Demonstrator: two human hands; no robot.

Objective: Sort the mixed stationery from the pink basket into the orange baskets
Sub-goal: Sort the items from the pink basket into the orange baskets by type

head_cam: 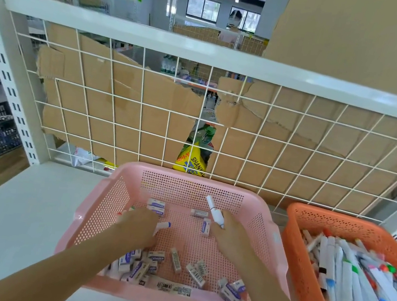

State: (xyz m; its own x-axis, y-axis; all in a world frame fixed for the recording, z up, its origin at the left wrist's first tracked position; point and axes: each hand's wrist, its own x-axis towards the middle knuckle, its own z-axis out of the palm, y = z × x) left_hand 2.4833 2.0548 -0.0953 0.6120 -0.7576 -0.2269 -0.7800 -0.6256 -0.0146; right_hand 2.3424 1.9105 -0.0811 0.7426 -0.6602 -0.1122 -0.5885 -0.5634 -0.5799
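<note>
Person's bare left forearm [69, 265] and right forearm [269, 293], uncovered along all their visible length, with no sleeve edge in view. Each ends in a bare hand, the left grip [139, 226] and right grip [227, 233], slightly blurred.

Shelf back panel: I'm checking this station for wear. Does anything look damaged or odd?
Yes. The cardboard behind the white wire grid is torn. Its ragged edges leave a gap in the middle, and packaged goods on the far side show through.
</note>
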